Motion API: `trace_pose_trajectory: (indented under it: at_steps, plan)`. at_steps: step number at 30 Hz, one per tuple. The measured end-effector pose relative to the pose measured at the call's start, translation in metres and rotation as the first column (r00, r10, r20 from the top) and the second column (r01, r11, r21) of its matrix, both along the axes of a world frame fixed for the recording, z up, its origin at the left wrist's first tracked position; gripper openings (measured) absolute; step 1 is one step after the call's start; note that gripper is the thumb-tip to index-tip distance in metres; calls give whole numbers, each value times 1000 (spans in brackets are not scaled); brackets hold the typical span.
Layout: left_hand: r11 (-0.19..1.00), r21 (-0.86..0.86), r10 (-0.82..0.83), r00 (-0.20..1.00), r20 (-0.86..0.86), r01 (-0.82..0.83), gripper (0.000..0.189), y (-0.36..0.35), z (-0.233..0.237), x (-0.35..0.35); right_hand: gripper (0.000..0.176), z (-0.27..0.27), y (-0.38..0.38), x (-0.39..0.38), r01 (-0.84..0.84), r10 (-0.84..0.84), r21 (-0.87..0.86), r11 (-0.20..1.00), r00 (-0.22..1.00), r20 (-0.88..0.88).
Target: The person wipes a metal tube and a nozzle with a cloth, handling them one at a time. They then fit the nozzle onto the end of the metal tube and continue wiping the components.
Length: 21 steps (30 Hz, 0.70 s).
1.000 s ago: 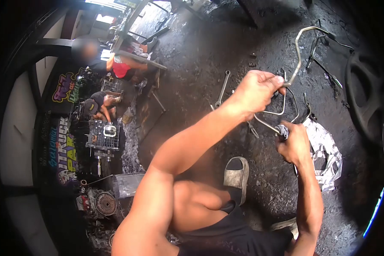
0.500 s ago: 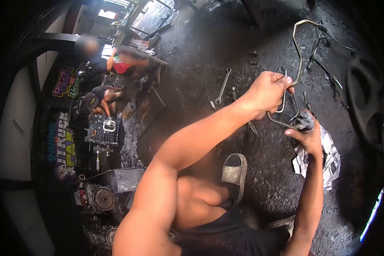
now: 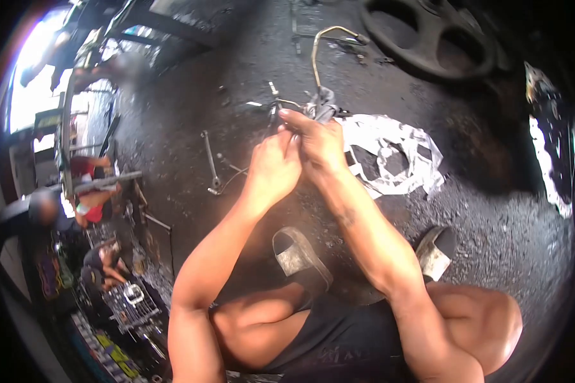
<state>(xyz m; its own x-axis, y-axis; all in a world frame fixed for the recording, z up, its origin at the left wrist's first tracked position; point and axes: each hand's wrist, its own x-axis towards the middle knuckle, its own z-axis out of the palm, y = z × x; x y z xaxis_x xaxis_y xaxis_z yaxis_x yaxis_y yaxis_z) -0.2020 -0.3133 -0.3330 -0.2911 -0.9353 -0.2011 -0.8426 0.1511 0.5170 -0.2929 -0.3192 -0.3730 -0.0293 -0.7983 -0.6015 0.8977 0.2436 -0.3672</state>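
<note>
White sheet (image 3: 378,127): landmark for every place here, a crumpled, cut-out piece on the grimy floor (image 3: 188,105), just beside the right forearm
Bent tube (image 3: 314,59): left of the white sheet and reaching beyond its far edge, its visible stretch coming up out of a grey rag (image 3: 323,105)
Tube's long axis: from the rag it runs mostly away from the person, past the sheet's far edge, then hooks over to the right
Right hand (image 3: 324,143): at the sheet's left edge and the nearer hand to the tube's visible stretch; fingers curled around the rag, which bunches about the tube, thumb lying leftward
Left hand (image 3: 273,167): farther left of the sheet, fingers bent in close against the right hand; I cannot tell whether they hold the tube
Wrench (image 3: 209,161): on the floor, well left of the sheet, past the left hand
Spoked wheel (image 3: 425,32): beyond the sheet, its far side cut off by the frame
Hidden: the tube's course inside the rag and behind both hands
Hard to make out: small thin pieces (image 3: 275,94) left of the sheet, near the right thumb; whether any joins the tube is unclear
</note>
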Motion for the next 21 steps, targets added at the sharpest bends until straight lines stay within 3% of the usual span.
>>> trace_pose_trajectory:
  at_steps: [2, 3, 4, 7, 9, 12, 15, 17, 18, 20, 21]
  plan:
    - [999, 42, -11, 1000, -6, 11, 24, 3, 0, -4, 16, -5, -14, -10, -71, 107, 193, 979, 977, -182]
    - [999, 42, -32, 999, -16, 33, 24, 6, -2, -5, 13, -15, -23, -14, -80, 118, 216, 973, 979, -169]
    - [997, 32, -65, 998, 24, 65, 24, 9, -4, -4, 9, -7, -27, -26, -151, 231, 289, 945, 935, -269]
    - [993, 6, -117, 989, 89, 116, 23, 12, 2, -11, 11, -44, -52, -31, -180, 264, 252, 951, 894, -362]
    - [989, -45, -135, 980, 147, 143, 22, 12, 4, -11, 9, -30, -55, -34, -193, 297, 281, 940, 868, -397]
    - [988, -68, -121, 972, 203, 137, 23, 11, 15, -8, 11, -14, -69, -40, -225, 272, 183, 957, 915, -298]
    - [994, -53, -84, 985, 154, 93, 21, 12, 26, -8, 11, -3, -79, -47, -265, 299, 151, 952, 911, -283]
    - [996, -35, -82, 985, 153, 88, 18, 17, 29, -6, 6, -6, -85, -50, -231, 243, 111, 966, 965, -103]
    - [997, -1, -73, 987, 141, 74, 20, 21, 29, -3, 6, -11, -92, -58, -230, 242, 119, 966, 965, -105]
    - [997, 44, -67, 989, 128, 62, 21, 24, 28, 0, 4, -28, -106, -74, -68, 26, 151, 986, 964, 263]
    - [996, 68, -61, 990, 124, 53, 23, 23, 27, 1, 5, -33, -106, -73, -23, -15, 143, 990, 966, 260]
